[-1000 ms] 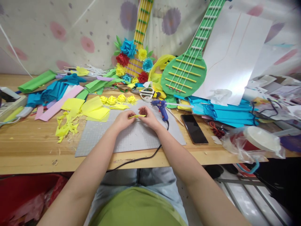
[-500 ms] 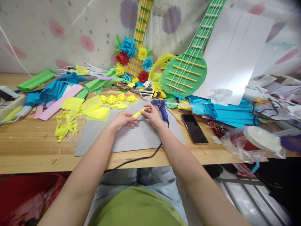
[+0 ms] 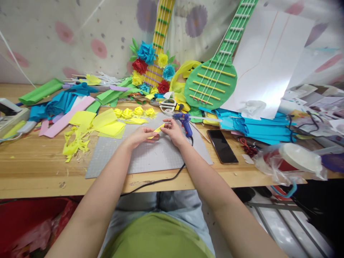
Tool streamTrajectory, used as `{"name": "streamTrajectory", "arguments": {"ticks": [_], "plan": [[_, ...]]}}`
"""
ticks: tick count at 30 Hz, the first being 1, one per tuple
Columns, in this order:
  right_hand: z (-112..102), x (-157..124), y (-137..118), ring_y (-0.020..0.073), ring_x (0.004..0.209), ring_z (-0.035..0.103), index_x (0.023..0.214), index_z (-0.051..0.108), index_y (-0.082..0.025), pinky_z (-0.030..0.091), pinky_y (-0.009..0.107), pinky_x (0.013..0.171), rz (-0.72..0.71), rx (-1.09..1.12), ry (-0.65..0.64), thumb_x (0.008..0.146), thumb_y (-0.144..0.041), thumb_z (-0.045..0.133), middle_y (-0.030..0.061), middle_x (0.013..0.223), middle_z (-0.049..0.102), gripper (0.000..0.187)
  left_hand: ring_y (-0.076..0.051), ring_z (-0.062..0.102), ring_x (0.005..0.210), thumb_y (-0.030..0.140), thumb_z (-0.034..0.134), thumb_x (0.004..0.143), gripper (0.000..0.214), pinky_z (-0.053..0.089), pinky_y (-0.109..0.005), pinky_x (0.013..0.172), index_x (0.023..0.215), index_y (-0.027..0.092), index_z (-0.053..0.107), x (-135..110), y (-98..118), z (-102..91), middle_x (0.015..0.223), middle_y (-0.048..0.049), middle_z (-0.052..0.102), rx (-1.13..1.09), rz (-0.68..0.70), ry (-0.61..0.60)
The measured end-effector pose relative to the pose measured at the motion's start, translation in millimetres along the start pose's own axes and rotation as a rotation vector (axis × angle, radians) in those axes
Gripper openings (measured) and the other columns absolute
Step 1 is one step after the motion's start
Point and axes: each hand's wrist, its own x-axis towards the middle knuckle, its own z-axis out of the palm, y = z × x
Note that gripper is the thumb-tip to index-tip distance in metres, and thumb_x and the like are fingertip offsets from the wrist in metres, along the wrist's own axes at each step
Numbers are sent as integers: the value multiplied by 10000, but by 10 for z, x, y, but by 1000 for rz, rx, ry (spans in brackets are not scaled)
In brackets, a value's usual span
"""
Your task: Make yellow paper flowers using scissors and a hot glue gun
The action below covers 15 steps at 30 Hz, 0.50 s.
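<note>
Both my hands meet over the grey cutting mat and pinch a narrow yellow paper strip between them. My left hand grips its lower left end with closed fingers. My right hand pinches the upper right end, so the strip slants upward to the right. A blue glue gun lies just right of my right hand, its black cord running off the table's front edge. Several small yellow paper flowers sit in a row just beyond my hands.
Yellow paper sheets and cut scraps lie left of the mat. White scissors and a black phone are nearby. Two paper guitars, one yellow and one green, lean at the back. Blue paper and a plastic bag crowd the right.
The strip went from lying level between my hands to slanting upward at its right end. My right hand moved slightly away from me toward the glue gun.
</note>
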Motion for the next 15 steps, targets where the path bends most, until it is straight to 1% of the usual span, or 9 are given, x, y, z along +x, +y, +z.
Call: {"name": "streamTrajectory", "arguments": {"ticks": [2, 5, 7, 11, 15], "plan": [[12, 8, 14, 97, 675, 557, 947, 442, -212, 448, 275, 700, 1, -4, -11, 564, -246, 648, -54, 734, 568, 436, -171, 673, 758, 350, 766, 600, 318, 530, -266, 679, 795, 114, 678, 39, -14, 60, 844, -106, 714, 2, 29, 66], [17, 21, 38, 103, 688, 569, 956, 434, -213, 457, 286, 709, 0, -11, -10, 566, -245, 646, -53, 741, 571, 444, -156, 667, 660, 304, 771, 592, 256, 525, -248, 614, 714, 108, 661, 79, -23, 130, 738, -93, 708, 9, 6, 131], [11, 24, 46, 106, 702, 575, 958, 432, -214, 464, 295, 726, -6, -10, 2, 566, -248, 653, -52, 749, 566, 451, -153, 665, 641, 277, 770, 590, 232, 522, -237, 588, 703, 108, 658, 83, -22, 147, 732, -90, 708, -2, -8, 140], [11, 11, 30, 110, 740, 581, 958, 436, -219, 471, 302, 759, -34, 19, 28, 572, -273, 669, -44, 766, 558, 455, -157, 669, 655, 265, 771, 589, 219, 526, -242, 588, 694, 110, 658, 72, -20, 139, 767, -94, 711, -31, -10, 157], [50, -11, 5, 125, 726, 594, 978, 424, -226, 479, 295, 713, 4, 44, -40, 557, -284, 704, -39, 762, 574, 508, -145, 664, 657, 275, 764, 607, 211, 526, -239, 595, 706, 117, 666, 77, -29, 144, 745, -72, 705, -41, 15, 191]]}}
